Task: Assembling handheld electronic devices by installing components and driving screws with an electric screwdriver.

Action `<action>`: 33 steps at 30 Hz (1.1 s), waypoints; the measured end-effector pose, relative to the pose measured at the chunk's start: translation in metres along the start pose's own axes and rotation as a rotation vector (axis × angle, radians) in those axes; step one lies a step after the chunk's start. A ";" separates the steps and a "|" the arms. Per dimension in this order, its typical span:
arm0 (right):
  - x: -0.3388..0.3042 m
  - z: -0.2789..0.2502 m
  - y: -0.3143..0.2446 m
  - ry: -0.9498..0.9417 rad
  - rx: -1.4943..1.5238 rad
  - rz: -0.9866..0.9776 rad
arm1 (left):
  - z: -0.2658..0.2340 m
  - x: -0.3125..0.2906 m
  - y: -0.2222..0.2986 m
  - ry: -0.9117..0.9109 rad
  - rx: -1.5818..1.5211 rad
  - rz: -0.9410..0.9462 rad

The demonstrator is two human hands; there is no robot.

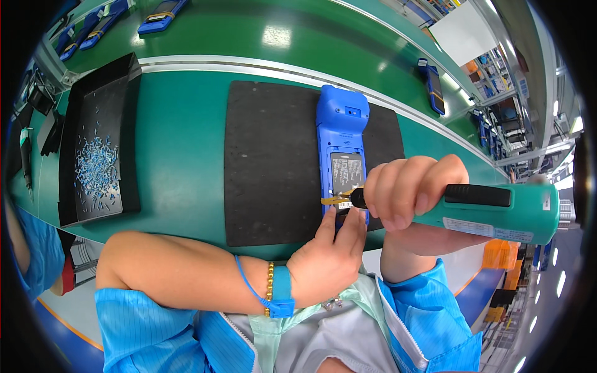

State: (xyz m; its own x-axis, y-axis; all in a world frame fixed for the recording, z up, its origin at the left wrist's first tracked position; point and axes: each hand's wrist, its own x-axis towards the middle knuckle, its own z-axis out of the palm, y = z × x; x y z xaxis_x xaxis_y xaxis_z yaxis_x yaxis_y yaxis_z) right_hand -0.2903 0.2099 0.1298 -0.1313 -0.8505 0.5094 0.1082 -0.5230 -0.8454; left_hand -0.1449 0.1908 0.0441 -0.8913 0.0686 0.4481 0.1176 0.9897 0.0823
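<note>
A blue handheld terminal (343, 121) lies back side up on the black mat (273, 161), its battery bay uncovered and a labelled battery (346, 171) inside. A yellow band crosses its lower part. My left hand (326, 264) holds the near end, fingertips pressed on it. In my right hand (410, 186) is a green electric screwdriver (497, 214), held nearly level with its black nose end over the terminal's lower part. The bit's tip is too small to make out against the yellow band. A wrist strap with a blue cord is on my left wrist.
At left stands a black tray (129, 124) with a heap of small blue-tinged screws (97, 168). Another screwdriver (25, 155) lies farther left. Beyond the metal rail, a green belt (236, 31) carries more blue terminals (163, 15). Another person's blue sleeve shows at lower left.
</note>
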 end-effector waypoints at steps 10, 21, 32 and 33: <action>-0.029 -0.003 -0.018 0.035 0.043 -0.015 | -0.007 -0.014 0.020 0.158 -0.112 0.085; -0.032 0.013 -0.013 0.042 0.002 0.086 | -0.004 -0.014 0.018 -0.061 -0.123 -0.046; -0.032 0.012 -0.006 0.029 0.038 0.116 | -0.003 -0.015 0.014 -0.077 -0.154 -0.041; -0.032 0.012 -0.005 0.031 0.036 0.117 | -0.003 -0.015 0.014 -0.088 -0.161 -0.032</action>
State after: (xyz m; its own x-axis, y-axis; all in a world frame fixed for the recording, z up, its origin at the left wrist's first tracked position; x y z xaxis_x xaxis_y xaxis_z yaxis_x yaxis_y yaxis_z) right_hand -0.2748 0.2394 0.1193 -0.1458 -0.9040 0.4020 0.1594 -0.4225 -0.8922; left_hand -0.1288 0.2037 0.0411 -0.9298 0.0551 0.3639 0.1509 0.9589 0.2403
